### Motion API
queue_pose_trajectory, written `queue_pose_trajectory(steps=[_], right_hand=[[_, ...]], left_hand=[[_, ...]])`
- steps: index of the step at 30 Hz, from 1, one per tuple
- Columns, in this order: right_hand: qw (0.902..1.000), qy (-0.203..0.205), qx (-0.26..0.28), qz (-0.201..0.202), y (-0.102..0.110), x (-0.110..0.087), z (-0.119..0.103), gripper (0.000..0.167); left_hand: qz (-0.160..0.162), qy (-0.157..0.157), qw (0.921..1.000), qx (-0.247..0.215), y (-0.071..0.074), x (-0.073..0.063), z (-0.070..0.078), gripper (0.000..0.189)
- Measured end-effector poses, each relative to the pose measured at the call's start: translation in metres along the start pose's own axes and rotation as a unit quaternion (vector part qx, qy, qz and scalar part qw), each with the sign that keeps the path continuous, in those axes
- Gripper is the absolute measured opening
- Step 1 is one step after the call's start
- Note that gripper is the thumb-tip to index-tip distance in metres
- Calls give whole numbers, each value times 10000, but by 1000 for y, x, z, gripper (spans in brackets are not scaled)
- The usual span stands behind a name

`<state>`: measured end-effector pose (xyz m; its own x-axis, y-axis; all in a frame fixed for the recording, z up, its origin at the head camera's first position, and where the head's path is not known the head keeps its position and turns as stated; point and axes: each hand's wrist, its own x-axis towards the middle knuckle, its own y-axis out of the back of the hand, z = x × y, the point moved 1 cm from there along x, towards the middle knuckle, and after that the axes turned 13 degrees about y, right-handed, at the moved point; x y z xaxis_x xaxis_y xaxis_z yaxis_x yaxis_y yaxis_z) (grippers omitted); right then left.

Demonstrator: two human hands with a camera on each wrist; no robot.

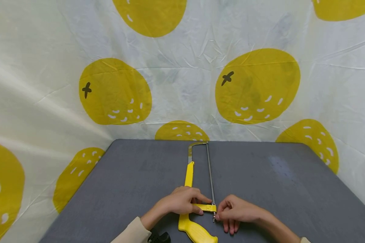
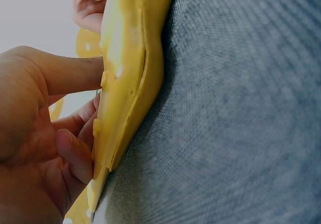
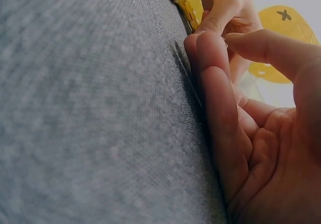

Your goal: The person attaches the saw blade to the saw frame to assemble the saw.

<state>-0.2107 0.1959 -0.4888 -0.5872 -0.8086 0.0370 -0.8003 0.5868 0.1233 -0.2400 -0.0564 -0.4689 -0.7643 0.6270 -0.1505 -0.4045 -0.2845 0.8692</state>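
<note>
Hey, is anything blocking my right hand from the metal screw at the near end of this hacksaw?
Nothing visible does. Your right hand has its fingertips right at the metal screw. Your left hand holds the yellow hacksaw from the other side, not between them.

Hacksaw (image 1: 189, 173) — yel./slvr; tbl (image 1: 146, 168) — gry.
</note>
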Motion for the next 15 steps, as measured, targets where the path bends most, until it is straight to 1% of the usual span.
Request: queue_pose_trajectory(steps=[8, 15], right_hand=[[9999, 42, 41, -92, 1, 0, -4, 24], [9995, 201, 41, -246, 1, 1, -3, 25]], left_hand=[[15, 45, 10000, 2, 2, 0, 0, 43], [-18, 70, 10000, -37, 3, 1, -1, 41]])
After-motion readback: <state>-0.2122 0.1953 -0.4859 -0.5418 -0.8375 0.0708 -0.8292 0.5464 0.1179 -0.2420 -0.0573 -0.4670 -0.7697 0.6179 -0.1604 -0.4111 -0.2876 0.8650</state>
